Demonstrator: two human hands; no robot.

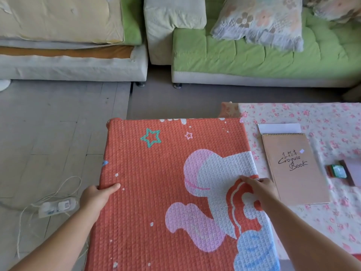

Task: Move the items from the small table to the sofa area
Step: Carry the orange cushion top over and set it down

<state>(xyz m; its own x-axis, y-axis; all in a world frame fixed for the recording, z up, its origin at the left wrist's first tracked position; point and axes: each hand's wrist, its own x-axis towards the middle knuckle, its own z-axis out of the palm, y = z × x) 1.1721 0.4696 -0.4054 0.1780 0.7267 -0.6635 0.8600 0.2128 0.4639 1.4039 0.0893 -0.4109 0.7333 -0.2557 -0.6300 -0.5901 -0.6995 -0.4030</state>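
**Both hands clamped on the orange mat**

Now, left to right: a power strip (58, 207) on the floor lower left; left hand (95, 196) and right hand (260, 187) gripping the quilted mat's (156, 192) opposite edges at centre; a sketchbook (295, 169) on the floral table (322, 118); the green sofa (254, 55) above.

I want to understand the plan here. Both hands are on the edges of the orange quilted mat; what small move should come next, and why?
Probably lift the orange quilted mat slightly and carry it forward toward the green sofa. The left hand already has a grip on its left edge and the right hand pinches its right edge, so both sides are held. Lifting first should keep it from dragging over the brown sketchbook beside it.
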